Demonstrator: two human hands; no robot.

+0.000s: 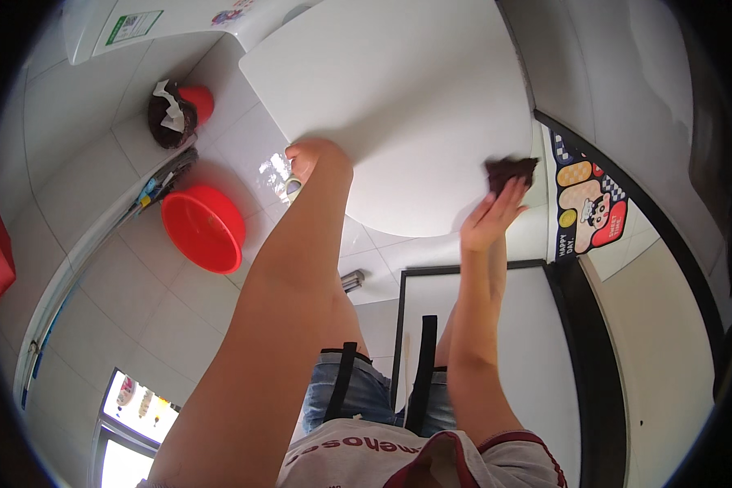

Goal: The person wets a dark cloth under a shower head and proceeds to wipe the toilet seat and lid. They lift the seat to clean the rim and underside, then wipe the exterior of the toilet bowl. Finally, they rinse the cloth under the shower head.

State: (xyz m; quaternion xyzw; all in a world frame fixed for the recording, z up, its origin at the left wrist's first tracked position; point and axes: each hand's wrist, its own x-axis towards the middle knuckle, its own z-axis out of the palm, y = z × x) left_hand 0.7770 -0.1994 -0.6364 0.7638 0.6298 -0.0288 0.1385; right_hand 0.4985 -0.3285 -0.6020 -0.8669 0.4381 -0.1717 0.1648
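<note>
A large smooth white panel (415, 110), rounded at its near side like a lid, fills the upper middle. My left hand (308, 157) rests at its left edge, fingers curled around the rim. Just below that hand a small pale green and dark round item (293, 188) shows; what it is I cannot tell. At the panel's right edge my right hand (491, 216) holds a crumpled dark brown cloth (509, 174), fingers laid over it. The cloth is slightly blurred. Part of the left hand's grip is hidden by its own wrist.
A red plastic basin (204, 229) and a dark-lined red bin (200, 104) stand on the tiled floor at left. A white appliance or fixture (177, 24) bears a label. A patterned mat (585, 195) lies at right, beside a black-edged frame (476, 268).
</note>
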